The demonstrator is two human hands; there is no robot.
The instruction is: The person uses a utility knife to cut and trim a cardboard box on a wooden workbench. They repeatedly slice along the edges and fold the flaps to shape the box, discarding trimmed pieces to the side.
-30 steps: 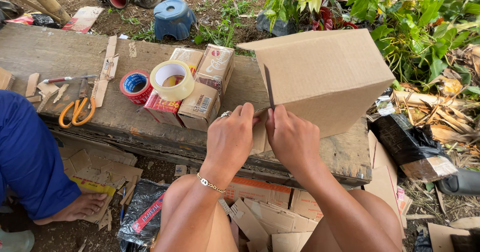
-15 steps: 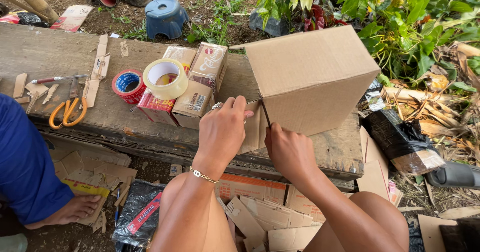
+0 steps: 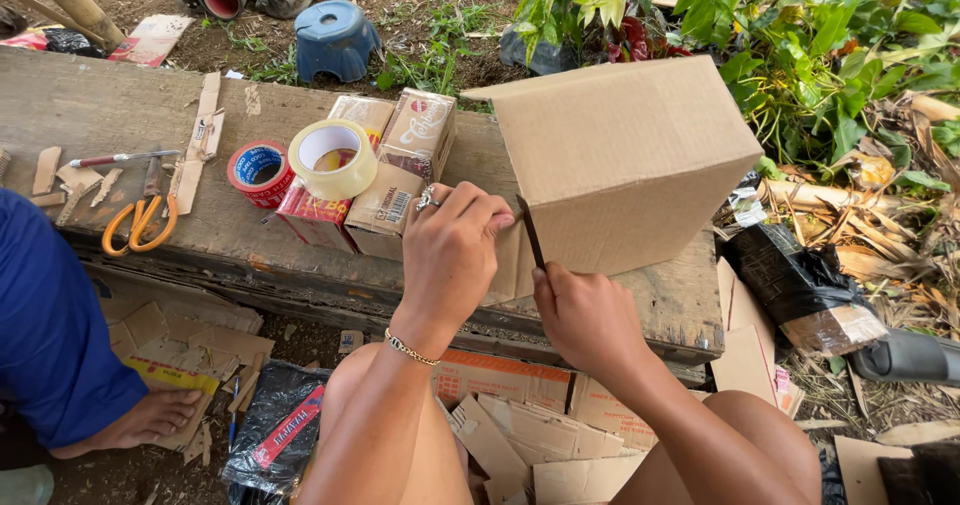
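A plain brown cardboard box [image 3: 630,155] stands on a weathered wooden bench [image 3: 120,115]. My left hand [image 3: 450,250], with a ring and a thin bracelet, presses against the box's near left edge and its folded flap. My right hand [image 3: 585,315] grips a thin dark blade [image 3: 531,230], a small knife, whose tip points up against the box's front face beside my left fingers.
On the bench lie a clear tape roll [image 3: 333,158], a red tape roll [image 3: 260,172], small printed cartons [image 3: 395,180], orange-handled scissors [image 3: 140,220] and cardboard scraps. Another person's blue sleeve [image 3: 50,335] is at left. Cardboard pieces [image 3: 520,435] lie below; plants [image 3: 800,35] stand behind.
The box has been tipped and turned so its front face is nearer me. My left hand moved onto the box's edge, and my right hand brought the blade up against it.
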